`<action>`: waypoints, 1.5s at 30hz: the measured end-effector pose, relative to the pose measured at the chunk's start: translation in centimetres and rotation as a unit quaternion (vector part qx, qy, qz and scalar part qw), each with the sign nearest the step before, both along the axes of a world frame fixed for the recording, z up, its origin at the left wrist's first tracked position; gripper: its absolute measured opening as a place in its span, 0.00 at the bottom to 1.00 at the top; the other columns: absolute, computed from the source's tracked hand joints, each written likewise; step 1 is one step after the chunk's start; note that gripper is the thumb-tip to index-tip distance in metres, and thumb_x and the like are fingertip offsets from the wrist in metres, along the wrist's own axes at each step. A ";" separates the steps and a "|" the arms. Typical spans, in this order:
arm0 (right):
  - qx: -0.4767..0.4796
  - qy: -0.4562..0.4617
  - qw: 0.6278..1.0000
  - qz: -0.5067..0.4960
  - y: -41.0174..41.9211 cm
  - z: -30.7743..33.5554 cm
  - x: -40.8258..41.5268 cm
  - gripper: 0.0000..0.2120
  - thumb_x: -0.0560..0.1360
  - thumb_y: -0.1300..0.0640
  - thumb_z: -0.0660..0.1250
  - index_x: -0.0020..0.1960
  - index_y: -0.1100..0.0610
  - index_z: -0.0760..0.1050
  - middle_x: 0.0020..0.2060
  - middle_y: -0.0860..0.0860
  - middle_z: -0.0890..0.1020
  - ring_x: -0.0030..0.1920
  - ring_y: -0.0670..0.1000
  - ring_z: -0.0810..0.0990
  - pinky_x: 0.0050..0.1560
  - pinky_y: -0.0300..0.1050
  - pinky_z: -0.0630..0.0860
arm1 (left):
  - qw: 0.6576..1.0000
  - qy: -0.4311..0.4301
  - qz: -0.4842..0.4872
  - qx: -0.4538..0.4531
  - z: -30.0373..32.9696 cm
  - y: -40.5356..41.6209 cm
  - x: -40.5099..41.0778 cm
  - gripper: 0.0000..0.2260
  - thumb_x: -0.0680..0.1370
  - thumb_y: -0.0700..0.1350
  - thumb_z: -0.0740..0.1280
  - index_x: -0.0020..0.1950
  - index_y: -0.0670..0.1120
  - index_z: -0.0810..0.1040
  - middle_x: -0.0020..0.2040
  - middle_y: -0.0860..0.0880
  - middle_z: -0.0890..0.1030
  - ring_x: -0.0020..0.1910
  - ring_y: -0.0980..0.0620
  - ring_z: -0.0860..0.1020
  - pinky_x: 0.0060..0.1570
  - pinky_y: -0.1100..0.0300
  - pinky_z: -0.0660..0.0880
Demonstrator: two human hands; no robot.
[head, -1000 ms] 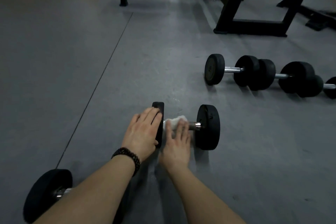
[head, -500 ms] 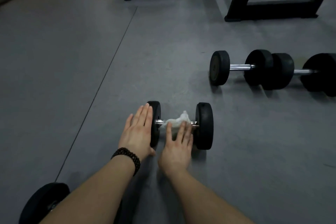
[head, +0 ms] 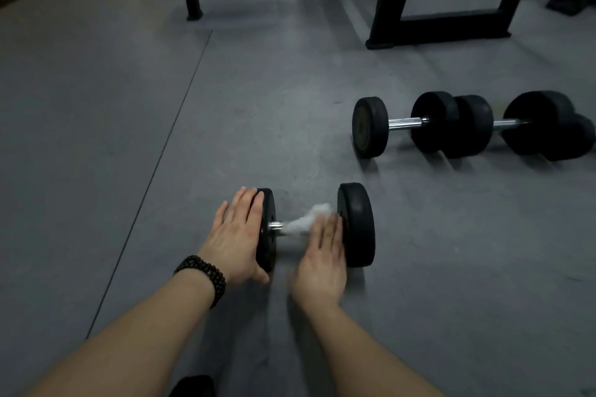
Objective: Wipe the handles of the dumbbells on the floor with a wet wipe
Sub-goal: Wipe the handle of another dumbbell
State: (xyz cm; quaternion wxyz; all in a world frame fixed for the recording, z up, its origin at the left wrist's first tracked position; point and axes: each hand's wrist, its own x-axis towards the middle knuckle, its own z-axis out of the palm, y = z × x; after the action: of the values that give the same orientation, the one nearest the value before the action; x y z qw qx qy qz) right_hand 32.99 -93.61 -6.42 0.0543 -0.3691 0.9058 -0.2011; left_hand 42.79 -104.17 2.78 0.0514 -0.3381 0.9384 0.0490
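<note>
Left hand (head: 240, 232), flat-fingered, steadying dumbbell (head: 317, 229) end plate | right hand (head: 321, 256), fingers straight, pressing wet wipe (head: 306, 221) onto handle | best: firm pressure, full-length strokes, plate braced against rolling.

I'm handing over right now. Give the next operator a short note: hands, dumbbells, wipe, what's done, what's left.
Left hand: flat against the near dumbbell's left plate, steadying it.
Right hand: fingers straight, pressing the wet wipe on the handle near the right plate.
Done: this handle is mid-wipe.
Left: dumbbells at right; another plate at bottom edge. Whether they are wiped cannot be told.
</note>
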 end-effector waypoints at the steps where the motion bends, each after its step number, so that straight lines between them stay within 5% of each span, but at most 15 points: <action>1: 0.005 -0.019 0.999 -0.033 -0.1 0.1 -0.2 0.55 0.64 0.53 0.76 0.80 0.59 0.48 0.78 0.63 0.45 0.79 0.60 0.43 0.76 0.55 0.52 | 1.000 0.006 0.001 0.000 0.0 -0.2 -0.2 0.69 0.55 0.63 0.81 0.79 0.44 0.38 0.79 0.47 0.41 0.79 0.48 0.36 0.77 0.48 0.39; 5: 0.035 0.043 0.988 0.143 -1.1 0.2 0.1 0.51 0.69 0.47 0.72 0.80 0.46 0.42 0.78 0.61 0.38 0.76 0.60 0.30 0.75 0.57 0.34 | 0.999 0.035 0.014 -0.011 -0.1 -0.8 -0.6 0.65 0.57 0.63 0.80 0.79 0.44 0.42 0.78 0.46 0.46 0.79 0.47 0.39 0.77 0.46 0.43; 8: 0.028 -0.009 1.000 0.002 -1.0 -0.8 -0.1 0.54 0.64 0.52 0.76 0.81 0.48 0.47 0.79 0.61 0.45 0.78 0.60 0.40 0.76 0.57 0.47 | 0.999 0.045 0.011 -0.018 -0.3 -1.0 -0.2 0.64 0.58 0.64 0.79 0.80 0.44 0.43 0.78 0.46 0.48 0.79 0.47 0.40 0.77 0.47 0.46; 10: 0.008 -0.038 0.998 -0.056 -1.5 -0.5 0.8 0.54 0.67 0.50 0.74 0.81 0.50 0.43 0.78 0.65 0.40 0.78 0.63 0.37 0.77 0.58 0.49 | 0.998 0.056 0.004 -0.020 -0.6 -1.1 0.2 0.63 0.59 0.64 0.79 0.80 0.44 0.44 0.78 0.46 0.48 0.79 0.48 0.42 0.77 0.48 0.49; 14: 0.031 -0.008 0.992 0.119 -1.9 0.1 1.0 0.51 0.76 0.48 0.66 0.75 0.43 0.25 0.72 0.58 0.23 0.72 0.58 0.21 0.73 0.55 0.30 | 0.999 0.051 0.013 -0.005 -0.4 -1.2 0.0 0.62 0.61 0.65 0.77 0.80 0.48 0.40 0.78 0.49 0.44 0.78 0.49 0.51 0.74 0.51 0.51; 18: 0.001 -0.004 0.999 -0.035 -1.7 -0.8 0.0 0.52 0.71 0.51 0.69 0.79 0.46 0.33 0.76 0.61 0.33 0.76 0.60 0.30 0.76 0.56 0.40 | 0.998 0.043 0.034 0.019 0.0 -2.3 -1.3 0.65 0.56 0.64 0.80 0.79 0.48 0.41 0.77 0.50 0.46 0.77 0.50 0.54 0.72 0.51 0.53; 23: 0.050 0.035 0.987 0.146 -1.2 0.1 -0.6 0.46 0.77 0.54 0.62 0.76 0.39 0.28 0.74 0.58 0.27 0.72 0.57 0.22 0.71 0.54 0.28 | 1.000 0.018 0.021 0.007 0.7 -2.9 -1.4 0.62 0.60 0.63 0.79 0.80 0.47 0.41 0.80 0.51 0.46 0.79 0.51 0.42 0.74 0.48 0.52; 25: 0.059 0.027 0.993 0.102 -1.1 -0.1 -1.3 0.50 0.74 0.56 0.64 0.75 0.39 0.27 0.75 0.57 0.30 0.75 0.58 0.26 0.73 0.53 0.31 | 1.000 -0.002 0.003 -0.002 1.1 -3.1 -0.9 0.60 0.63 0.64 0.77 0.80 0.47 0.40 0.81 0.51 0.45 0.79 0.50 0.40 0.74 0.48 0.52; 28: 0.019 0.013 0.999 -0.040 -2.7 1.2 0.2 0.50 0.72 0.52 0.67 0.80 0.52 0.36 0.77 0.62 0.38 0.77 0.61 0.35 0.75 0.55 0.37 | 1.000 0.003 -0.028 -0.007 1.4 -3.7 -0.6 0.58 0.65 0.64 0.75 0.80 0.48 0.41 0.81 0.50 0.43 0.79 0.50 0.38 0.74 0.47 0.51; 31: 0.044 0.055 0.992 0.101 -3.7 1.6 1.6 0.46 0.76 0.51 0.63 0.78 0.58 0.33 0.76 0.58 0.33 0.76 0.57 0.31 0.75 0.54 0.31 | 0.999 0.016 -0.047 -0.003 1.4 -4.0 -0.8 0.57 0.65 0.63 0.75 0.80 0.46 0.43 0.80 0.49 0.43 0.79 0.50 0.39 0.75 0.48 0.49; 33: 0.030 0.071 0.991 0.111 -4.0 0.7 0.6 0.45 0.74 0.53 0.64 0.79 0.57 0.38 0.79 0.55 0.40 0.79 0.54 0.40 0.76 0.53 0.40 | 0.999 0.041 -0.034 0.000 1.3 -3.9 -0.8 0.57 0.63 0.62 0.76 0.80 0.46 0.45 0.79 0.48 0.47 0.79 0.49 0.43 0.74 0.49 0.51; 36: 0.012 0.029 0.999 -0.044 -3.8 0.5 0.2 0.47 0.69 0.54 0.70 0.80 0.58 0.47 0.79 0.59 0.52 0.79 0.57 0.50 0.76 0.56 0.53 | 0.997 0.066 -0.042 0.003 0.7 -4.0 -0.3 0.55 0.64 0.61 0.76 0.80 0.46 0.46 0.79 0.50 0.51 0.78 0.51 0.50 0.73 0.50 0.53; 40: 0.056 0.049 0.991 0.115 -4.1 0.8 0.5 0.49 0.72 0.50 0.67 0.79 0.48 0.34 0.76 0.58 0.32 0.76 0.59 0.29 0.73 0.53 0.28 | 0.995 0.087 -0.042 0.039 -0.1 -4.0 0.2 0.53 0.68 0.58 0.73 0.81 0.45 0.43 0.81 0.49 0.45 0.79 0.52 0.48 0.75 0.52 0.49; 43: 0.051 0.073 0.996 0.028 -3.1 -0.3 -1.0 0.52 0.66 0.54 0.71 0.81 0.51 0.44 0.79 0.61 0.48 0.79 0.60 0.43 0.75 0.52 0.35 | 0.992 0.110 -0.043 0.044 -0.6 -4.1 -0.1 0.53 0.67 0.56 0.72 0.81 0.44 0.43 0.81 0.49 0.45 0.79 0.53 0.47 0.76 0.54 0.47; 45: 0.035 0.066 0.996 -0.055 -3.0 -0.1 -1.3 0.51 0.67 0.55 0.70 0.81 0.57 0.43 0.79 0.63 0.49 0.79 0.60 0.41 0.76 0.54 0.38 | 0.991 0.114 -0.039 0.049 -0.5 -4.3 -0.3 0.52 0.67 0.55 0.72 0.81 0.45 0.44 0.80 0.50 0.46 0.79 0.53 0.46 0.76 0.54 0.46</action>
State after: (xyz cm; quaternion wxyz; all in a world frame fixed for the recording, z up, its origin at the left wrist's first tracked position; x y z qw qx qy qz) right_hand 31.73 -96.64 -6.52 -0.0040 -0.3289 0.9327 -0.1475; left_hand 42.46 -108.43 2.26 -0.0376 -0.2904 0.9471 0.1311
